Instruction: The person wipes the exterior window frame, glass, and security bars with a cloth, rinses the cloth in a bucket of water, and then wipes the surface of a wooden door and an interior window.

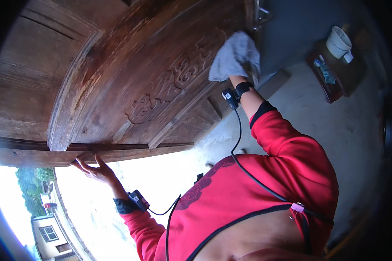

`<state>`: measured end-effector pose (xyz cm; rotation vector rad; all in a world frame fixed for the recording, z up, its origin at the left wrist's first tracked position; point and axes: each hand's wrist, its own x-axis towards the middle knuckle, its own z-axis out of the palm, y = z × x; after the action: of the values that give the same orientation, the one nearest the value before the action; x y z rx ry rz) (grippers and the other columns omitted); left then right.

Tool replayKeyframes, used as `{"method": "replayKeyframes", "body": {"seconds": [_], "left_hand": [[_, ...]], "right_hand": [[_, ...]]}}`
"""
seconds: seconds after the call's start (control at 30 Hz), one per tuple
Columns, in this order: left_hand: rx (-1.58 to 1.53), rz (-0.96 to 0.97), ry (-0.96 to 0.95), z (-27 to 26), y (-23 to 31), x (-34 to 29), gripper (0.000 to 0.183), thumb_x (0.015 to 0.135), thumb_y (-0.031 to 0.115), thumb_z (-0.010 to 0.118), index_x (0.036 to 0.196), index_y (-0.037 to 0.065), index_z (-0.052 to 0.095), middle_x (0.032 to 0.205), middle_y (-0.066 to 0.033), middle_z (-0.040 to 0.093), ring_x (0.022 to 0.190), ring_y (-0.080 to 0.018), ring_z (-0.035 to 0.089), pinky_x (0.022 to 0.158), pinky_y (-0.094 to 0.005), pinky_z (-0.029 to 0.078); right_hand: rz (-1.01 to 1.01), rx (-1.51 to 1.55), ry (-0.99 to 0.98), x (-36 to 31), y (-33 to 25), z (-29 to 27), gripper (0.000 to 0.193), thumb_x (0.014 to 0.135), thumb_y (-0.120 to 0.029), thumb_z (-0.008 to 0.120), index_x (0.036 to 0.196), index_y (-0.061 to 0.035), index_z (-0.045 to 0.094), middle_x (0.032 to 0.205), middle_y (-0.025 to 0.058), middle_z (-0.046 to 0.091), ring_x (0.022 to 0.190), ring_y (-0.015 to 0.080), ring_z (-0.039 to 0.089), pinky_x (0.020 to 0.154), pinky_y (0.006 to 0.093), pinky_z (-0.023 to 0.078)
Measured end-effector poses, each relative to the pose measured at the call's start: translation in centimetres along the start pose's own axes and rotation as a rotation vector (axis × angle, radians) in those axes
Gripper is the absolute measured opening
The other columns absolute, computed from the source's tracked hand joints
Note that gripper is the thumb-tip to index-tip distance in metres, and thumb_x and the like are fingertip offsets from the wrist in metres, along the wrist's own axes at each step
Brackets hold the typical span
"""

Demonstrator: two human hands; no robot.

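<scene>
Head view, left to right: left hand (96,172) open, fingers loosely spread, nothing held, fingertips at the near edge of the wooden door (106,98); firm contact hard to confirm. Bracing there should stop the door shifting under wiping pressure. Carved relief (172,80) mid-panel: grooves probably need a fingertip pressed through fabric and run along the lines, not only a flat pass. Right hand (238,80) mostly covered by the white cloth (234,54) at the panel's right end; can't tell finger closure. Better to gather loose folds, keeping them clear of the metal fitting (262,15).
</scene>
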<state>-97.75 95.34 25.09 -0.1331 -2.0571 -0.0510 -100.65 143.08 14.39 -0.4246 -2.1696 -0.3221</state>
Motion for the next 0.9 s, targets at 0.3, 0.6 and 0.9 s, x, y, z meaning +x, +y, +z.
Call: {"method": "replayKeyframes", "body": {"seconds": [0.3, 0.6, 0.9], "left_hand": [[-0.069, 0.063, 0.022, 0.9, 0.1, 0.1, 0.063, 0.078, 0.032, 0.059, 0.128, 0.007, 0.030, 0.133, -0.0232, 0.024, 0.124, -0.0382, 0.022, 0.098, -0.0481, 0.025], [0.007, 0.173, 0.049, 1.2, -0.3, 0.2, 0.063, 0.079, 0.037, 0.056, 0.128, 0.009, 0.027, 0.130, -0.0264, 0.027, 0.119, -0.0416, 0.030, 0.094, -0.0500, 0.031], [0.078, 0.105, 0.072, 1.0, -1.5, -0.2, 0.066, 0.079, 0.054, 0.044, 0.130, 0.015, 0.029, 0.133, -0.0215, 0.027, 0.120, -0.0379, 0.030, 0.088, -0.0506, 0.035]], "right_hand": [[-0.057, -1.038, -0.197, -13.1, -16.1, 0.4, 0.022, 0.081, -0.017, 0.046, 0.078, -0.0060, 0.064, 0.063, 0.0067, 0.059, 0.053, 0.0158, 0.056, 0.049, 0.0258, 0.046], [-1.242, -0.406, 0.118, -13.7, -22.0, -9.1, 0.016, 0.075, -0.015, 0.050, 0.068, -0.0057, 0.062, 0.064, 0.0090, 0.056, 0.055, 0.0185, 0.052, 0.051, 0.0339, 0.044], [-0.160, 0.967, -0.638, -10.9, -9.2, -3.4, 0.023, 0.081, -0.019, 0.044, 0.080, -0.0030, 0.060, 0.078, 0.0110, 0.060, 0.067, 0.0219, 0.056, 0.060, 0.0324, 0.045]]}}
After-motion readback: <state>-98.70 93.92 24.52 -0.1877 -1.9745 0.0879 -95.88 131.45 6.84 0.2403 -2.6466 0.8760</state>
